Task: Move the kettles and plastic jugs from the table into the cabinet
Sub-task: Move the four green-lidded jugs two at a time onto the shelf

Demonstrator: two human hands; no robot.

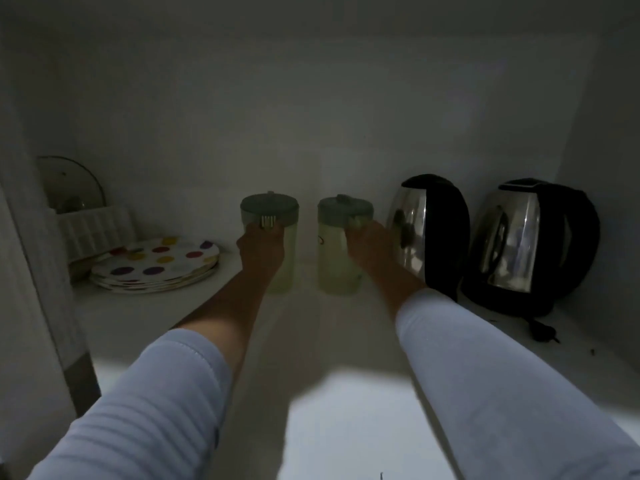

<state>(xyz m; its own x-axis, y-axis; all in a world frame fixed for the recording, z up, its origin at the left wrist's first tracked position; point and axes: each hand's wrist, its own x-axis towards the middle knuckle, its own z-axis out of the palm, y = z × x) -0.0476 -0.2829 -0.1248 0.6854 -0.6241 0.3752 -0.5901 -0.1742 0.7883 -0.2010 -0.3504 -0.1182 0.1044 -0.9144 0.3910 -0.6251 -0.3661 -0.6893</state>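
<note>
1. Inside the dim cabinet, we see a single white shelf carrying everything, with our two arms reaching in from the bright front edge toward the back wall.
2. At the right end of the shelf we have two steel kettles with black handles: the right kettle stands nearest the side wall, and the left kettle stands just beside it; both are upright.
3. A black cord and plug lie on the shelf in front of the right kettle.
4. At the left end we see a stack of spotted plates, a white ribbed tray leaning behind it, and a glass lid upright at the back.
5. In the middle stand two pale plastic jugs with grey-green lids, upright and apart from each other.
6. Our left hand is wrapped around the near side of the left jug, fingers closed on it below the lid.
7. Our right hand is likewise closed around the right jug, which stands near the left kettle.
</note>
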